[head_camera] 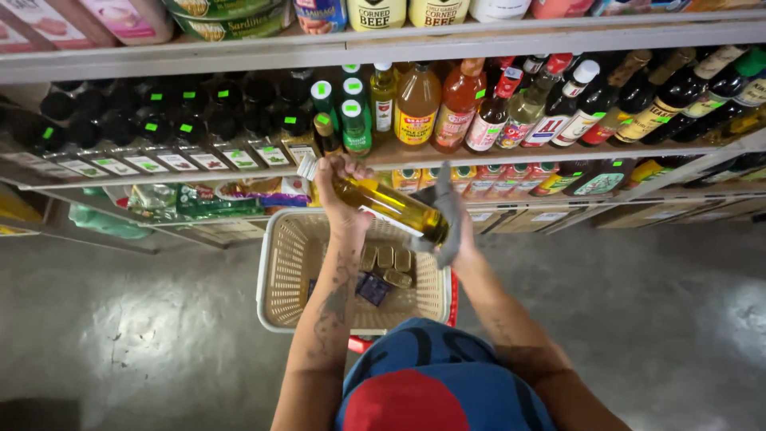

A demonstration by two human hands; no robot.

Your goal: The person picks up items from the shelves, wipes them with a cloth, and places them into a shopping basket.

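Note:
My left hand [339,191] grips the neck end of a glass bottle of yellow oil [383,203], held almost level above a beige plastic basket [275,275]. At the bottle's base, my right hand [451,231] presses a grey cloth [448,207] against the glass. Inside the basket lie several small olive-coloured packs [387,259] and a dark blue item [373,289]. Both forearms reach up from the bottom of the view.
Shop shelves fill the top: dark bottles [159,120] on the left, green-capped bottles [353,120], vinegars and sauces [495,108] to the right, tins [375,12] above. Packets [207,199] lie on a lower shelf. Grey concrete floor [638,303] spreads on both sides.

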